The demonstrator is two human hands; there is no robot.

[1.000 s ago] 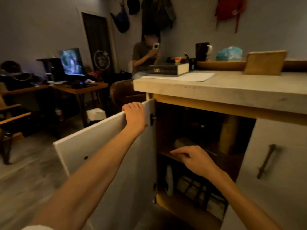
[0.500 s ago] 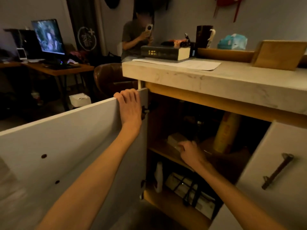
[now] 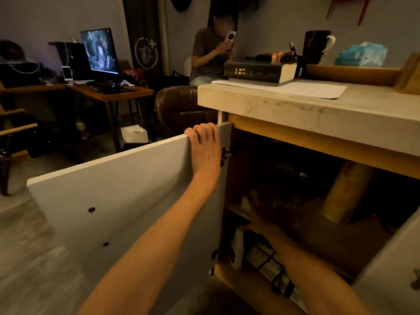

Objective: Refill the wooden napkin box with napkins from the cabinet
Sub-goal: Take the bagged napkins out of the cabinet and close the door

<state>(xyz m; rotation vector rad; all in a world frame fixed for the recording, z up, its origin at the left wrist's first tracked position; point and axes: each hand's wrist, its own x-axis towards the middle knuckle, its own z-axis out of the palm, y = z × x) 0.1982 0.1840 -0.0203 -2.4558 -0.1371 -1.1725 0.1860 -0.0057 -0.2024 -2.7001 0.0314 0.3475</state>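
Observation:
The cabinet under the marble counter (image 3: pixel 318 114) stands open. My left hand (image 3: pixel 205 146) grips the top edge of the white cabinet door (image 3: pixel 127 196), holding it swung out. Deep in the dark cabinet, my right hand (image 3: pixel 263 212) reaches over the middle shelf (image 3: pixel 238 213), blurred, by a pale packet (image 3: pixel 246 202) that may be napkins. Whether the fingers hold it I cannot tell. A wooden box (image 3: pixel 409 76) stands at the counter's right edge, cut off by the frame.
A tall yellow bottle (image 3: pixel 347 192) stands on the shelf right of my hand. A wire rack (image 3: pixel 272 264) and a white bag (image 3: pixel 237 246) fill the lower compartment. The right door (image 3: pixel 391 269) hangs ajar. A thick book (image 3: pixel 259 71), paper, mug and tissue pack sit on the counter. A person sits behind.
My right hand has pushed deeper into the cabinet over the middle shelf. The left hand still holds the door open. The view has shifted a little.

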